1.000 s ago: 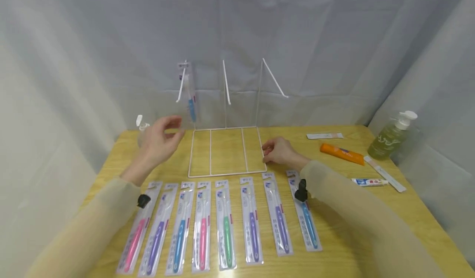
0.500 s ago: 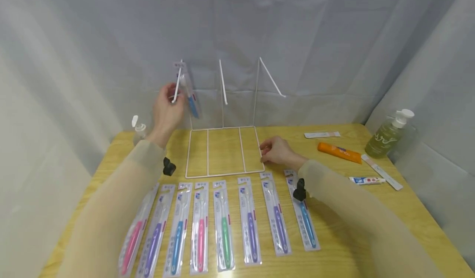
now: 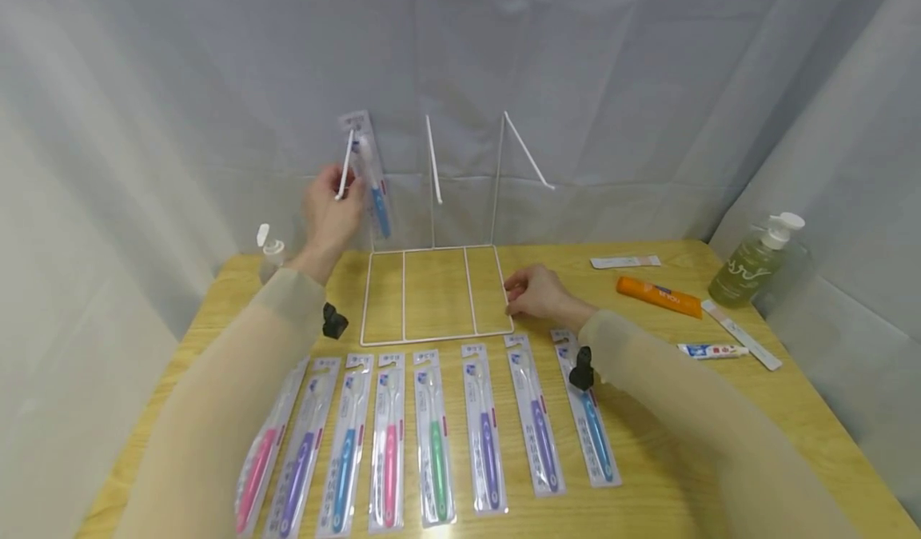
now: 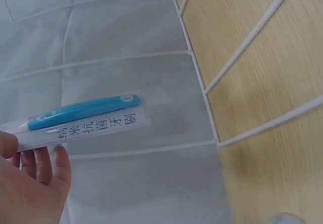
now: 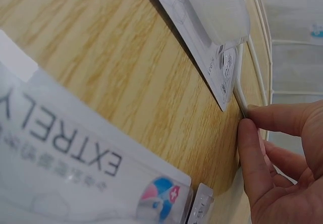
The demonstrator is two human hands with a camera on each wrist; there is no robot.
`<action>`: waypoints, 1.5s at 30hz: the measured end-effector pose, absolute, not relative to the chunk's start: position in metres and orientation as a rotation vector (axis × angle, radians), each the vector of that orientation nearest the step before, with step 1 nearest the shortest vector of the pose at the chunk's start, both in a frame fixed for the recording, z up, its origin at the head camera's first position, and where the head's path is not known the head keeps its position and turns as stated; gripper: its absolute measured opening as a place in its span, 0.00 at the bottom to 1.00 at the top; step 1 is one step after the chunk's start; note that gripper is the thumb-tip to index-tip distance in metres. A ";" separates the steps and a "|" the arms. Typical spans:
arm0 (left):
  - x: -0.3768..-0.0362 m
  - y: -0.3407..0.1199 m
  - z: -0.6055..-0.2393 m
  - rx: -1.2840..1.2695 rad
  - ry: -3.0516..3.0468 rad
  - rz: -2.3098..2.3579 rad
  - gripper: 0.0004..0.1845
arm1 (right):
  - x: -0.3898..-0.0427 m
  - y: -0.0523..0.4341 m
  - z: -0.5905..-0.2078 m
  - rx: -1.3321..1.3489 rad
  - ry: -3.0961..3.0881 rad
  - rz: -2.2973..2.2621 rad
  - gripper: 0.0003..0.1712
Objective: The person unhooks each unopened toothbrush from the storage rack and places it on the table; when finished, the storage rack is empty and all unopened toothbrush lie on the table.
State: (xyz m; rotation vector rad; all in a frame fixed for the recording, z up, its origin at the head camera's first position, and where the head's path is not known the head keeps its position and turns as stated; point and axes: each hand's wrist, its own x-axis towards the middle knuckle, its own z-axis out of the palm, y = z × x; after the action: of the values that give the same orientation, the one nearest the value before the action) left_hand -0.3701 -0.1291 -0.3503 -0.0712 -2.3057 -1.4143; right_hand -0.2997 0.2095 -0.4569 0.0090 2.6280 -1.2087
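Blue packaged toothbrush (image 3: 374,181) hangs on the leftmost hook of a white wire rack (image 3: 432,291), pinched by the raised left hand (image 3: 329,211) whose fingers (image 4: 43,164) curl beneath the pack. Right hand (image 3: 536,293) pinches the rack's base corner on the tabletop (image 3: 647,331). Eight packaged toothbrushes (image 3: 432,435) line the near edge; bare wood lies inside the frame.

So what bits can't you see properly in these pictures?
- Left hand: the head view shows only its back, so the grip on the hanging toothbrush pack is hidden.
- The pack's top: cut off by the left wrist view's edge.
- Pink toothbrush pack: partly covered by the left sleeve in the head view.
- Right hand: cut off by the right wrist view's edge; its fingers pinch the white wire rack.
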 end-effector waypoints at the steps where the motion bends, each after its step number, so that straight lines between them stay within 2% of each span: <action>1: -0.369 -0.127 -0.349 -0.094 -2.302 -1.441 0.14 | -0.300 0.210 -0.457 0.008 2.631 -1.208 0.26; 6: -0.356 -0.121 -0.341 -0.215 -2.393 -1.552 0.15 | -0.299 0.211 -0.459 0.016 2.624 -1.218 0.27; 11: -0.322 -0.137 -0.337 -0.392 -2.635 -1.536 0.15 | -0.299 0.209 -0.461 0.004 2.611 -1.241 0.31; 15: -0.289 -0.173 -0.342 -0.481 -2.820 -1.539 0.16 | -0.300 0.206 -0.460 -0.024 2.610 -1.231 0.32; 21: -0.246 -0.250 -0.363 -0.551 -3.029 -1.619 0.15 | -0.301 0.207 -0.460 -0.036 2.603 -1.230 0.32; 28: -0.219 -0.336 -0.391 -0.464 -3.254 -1.786 0.14 | -0.301 0.208 -0.458 -0.039 2.602 -1.240 0.32; 33: -0.211 -0.375 -0.411 -0.287 -3.400 -1.939 0.13 | -0.300 0.209 -0.457 -0.038 2.610 -1.229 0.31; 39: -0.206 -0.386 -0.427 -0.094 -3.462 -1.951 0.21 | -0.299 0.209 -0.457 -0.020 2.601 -1.222 0.30; 45: -0.199 -0.362 -0.421 -0.055 -3.579 -1.438 0.15 | -0.299 0.210 -0.458 -0.023 2.599 -1.223 0.31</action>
State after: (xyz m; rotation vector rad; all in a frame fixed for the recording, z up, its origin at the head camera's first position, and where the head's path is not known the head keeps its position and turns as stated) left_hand -0.1986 -0.3619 -0.4215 -0.0553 -3.5795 -1.4382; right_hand -0.2993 0.2098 -0.4581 -0.0229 2.5987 -1.2235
